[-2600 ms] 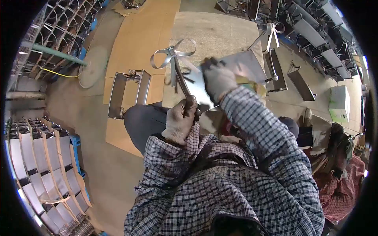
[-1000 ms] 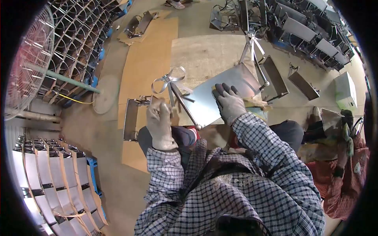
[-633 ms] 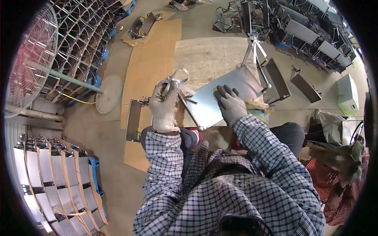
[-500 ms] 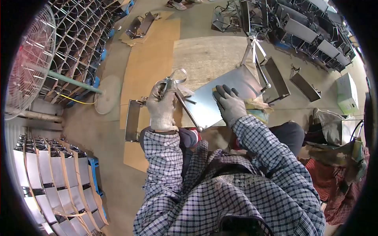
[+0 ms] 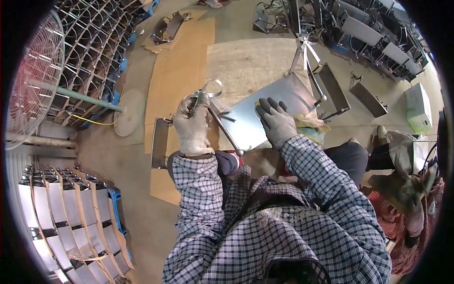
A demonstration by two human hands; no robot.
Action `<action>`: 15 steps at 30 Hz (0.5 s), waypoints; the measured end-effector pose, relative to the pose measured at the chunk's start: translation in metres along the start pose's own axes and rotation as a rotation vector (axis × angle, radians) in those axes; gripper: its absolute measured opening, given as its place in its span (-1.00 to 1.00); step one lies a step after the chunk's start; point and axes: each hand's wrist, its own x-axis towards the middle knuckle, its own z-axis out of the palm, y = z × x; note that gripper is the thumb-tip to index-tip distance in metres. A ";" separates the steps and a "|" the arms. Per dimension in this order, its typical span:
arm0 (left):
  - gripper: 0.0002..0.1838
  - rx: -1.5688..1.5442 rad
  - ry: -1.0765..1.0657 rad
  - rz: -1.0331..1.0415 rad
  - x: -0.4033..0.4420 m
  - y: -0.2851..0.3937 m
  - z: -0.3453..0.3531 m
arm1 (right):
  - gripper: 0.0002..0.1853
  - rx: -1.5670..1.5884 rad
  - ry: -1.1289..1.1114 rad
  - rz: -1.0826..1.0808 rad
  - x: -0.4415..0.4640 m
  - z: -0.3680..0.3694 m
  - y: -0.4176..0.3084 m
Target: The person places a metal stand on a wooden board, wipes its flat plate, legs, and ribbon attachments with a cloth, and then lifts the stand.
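Observation:
A shiny sheet-metal panel (image 5: pixel 250 125) with a metal frame lies slanted on the board in front of me. My left hand (image 5: pixel 193 124), in a pale glove, is closed around the frame's near-left end, by a curled metal strip (image 5: pixel 215 88). From there a metal rod (image 5: pixel 224 130) with a round knob runs along the panel's left edge. My right hand (image 5: pixel 276 124), gloved with dark fingertips, lies flat on the panel, fingers stretched out. A yellow sliver shows beside its fingers; what it belongs to is hidden. A yellowish cloth (image 5: pixel 309 128) lies right of this hand.
Brown cardboard (image 5: pixel 177 85) and a worn wooden board (image 5: pixel 236 57) cover the floor. A fan (image 5: pixel 35 80) stands left. Similar metal pieces lie around, including one at right (image 5: pixel 368 99). Stacked panels (image 5: pixel 71 217) fill the lower left. Another person's red checked clothing (image 5: pixel 383 213) shows at right.
My view has shifted slightly. Both hands keep nearly the same places on the panel and frame. At the right edge, the other person's arm has moved.

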 end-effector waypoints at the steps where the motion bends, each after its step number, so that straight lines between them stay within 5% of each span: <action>1: -0.88 0.021 -0.011 0.000 -0.001 0.000 0.000 | -0.50 -0.008 0.010 -0.005 -0.001 0.001 0.001; 11: -0.89 -0.017 0.026 0.068 0.003 -0.002 0.004 | -0.51 -0.007 -0.029 0.005 -0.001 0.002 -0.001; 13: -0.92 0.158 0.040 0.320 0.004 -0.011 0.001 | -0.49 -0.036 -0.066 0.026 0.001 0.001 -0.001; 15: -0.97 -0.197 0.011 0.078 0.005 -0.013 0.008 | -0.49 -0.090 -0.081 0.015 0.002 0.003 0.002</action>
